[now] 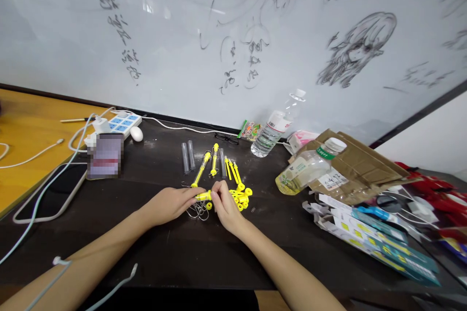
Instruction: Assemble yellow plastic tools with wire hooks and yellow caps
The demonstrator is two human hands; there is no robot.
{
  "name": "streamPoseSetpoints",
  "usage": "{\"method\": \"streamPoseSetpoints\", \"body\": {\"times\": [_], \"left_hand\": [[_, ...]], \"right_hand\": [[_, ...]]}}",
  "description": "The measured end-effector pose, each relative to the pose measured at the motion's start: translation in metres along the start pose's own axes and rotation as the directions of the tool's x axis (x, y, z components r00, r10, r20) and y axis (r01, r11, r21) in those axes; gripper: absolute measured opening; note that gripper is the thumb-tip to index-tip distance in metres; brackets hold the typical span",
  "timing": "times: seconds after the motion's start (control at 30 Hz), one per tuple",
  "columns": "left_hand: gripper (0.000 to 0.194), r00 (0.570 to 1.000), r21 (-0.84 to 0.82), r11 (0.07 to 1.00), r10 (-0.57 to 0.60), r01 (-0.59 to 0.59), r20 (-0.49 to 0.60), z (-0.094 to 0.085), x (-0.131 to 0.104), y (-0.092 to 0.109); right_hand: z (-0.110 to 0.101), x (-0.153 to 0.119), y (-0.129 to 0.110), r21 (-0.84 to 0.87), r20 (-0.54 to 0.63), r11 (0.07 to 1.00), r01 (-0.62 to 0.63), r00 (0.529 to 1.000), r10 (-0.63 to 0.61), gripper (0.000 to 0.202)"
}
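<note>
Two bare hands are meeting over the dark brown wooden bench (189,262), sharing one yellow cylindrical plastic piece (203,196). The left hand (171,204) is keeping its grip closed around the left end, its fingers covering much of that side. The right hand (226,209) is pinching the other end, its grip closed too, thumb and fingertips pressing together. The piece is sitting nearly level between them, just above a tangle of thin silver wire hooks (198,212).

Directly beyond the hands, a clear tube with yellow plastic ends (201,169) is lying at a slant, and a similar yellow-capped tube (214,159) is lying to its right. Plain clear cylindrical tubes are flanking these: a pair (188,157) to the left and a single one (222,163) to the right. Slim yellow plastic rods (233,170) are resting beside that single tube. Near the right hand, small yellow plastic rings and caps (242,198) are lying in a loose heap, and a tiny metal spring (253,210) is lying just right of it.

Farther right, a clear plastic water bottle with a white cap (272,131) is standing near the whiteboard (175,68).
</note>
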State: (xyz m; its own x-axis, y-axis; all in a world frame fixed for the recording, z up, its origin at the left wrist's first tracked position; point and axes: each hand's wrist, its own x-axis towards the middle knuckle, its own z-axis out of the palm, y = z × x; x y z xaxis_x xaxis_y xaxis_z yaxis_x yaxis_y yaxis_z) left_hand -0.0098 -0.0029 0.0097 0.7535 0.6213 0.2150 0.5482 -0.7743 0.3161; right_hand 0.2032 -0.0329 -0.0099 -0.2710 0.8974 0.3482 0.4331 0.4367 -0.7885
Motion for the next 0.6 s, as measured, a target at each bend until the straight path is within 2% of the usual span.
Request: {"method": "streamPoseSetpoints", "body": {"times": [0.2, 0.6], "left_hand": [[0.038, 1.0, -0.01, 1.0, -0.002, 0.002, -0.007, 0.0006, -0.0004, -0.0005], [0.037, 1.0, -0.019, 1.0, 0.006, -0.007, -0.027, 0.001, -0.0003, -0.0004]], "right_hand": [[0.0027, -0.0011, -0.0016, 0.078, -0.071, 0.991, 0.106, 0.992, -0.1, 0.009], [0.0014, -0.0047, -0.0058, 0.007, -0.138, 0.97, 0.243, 0.961, -0.24, 0.017]]}}
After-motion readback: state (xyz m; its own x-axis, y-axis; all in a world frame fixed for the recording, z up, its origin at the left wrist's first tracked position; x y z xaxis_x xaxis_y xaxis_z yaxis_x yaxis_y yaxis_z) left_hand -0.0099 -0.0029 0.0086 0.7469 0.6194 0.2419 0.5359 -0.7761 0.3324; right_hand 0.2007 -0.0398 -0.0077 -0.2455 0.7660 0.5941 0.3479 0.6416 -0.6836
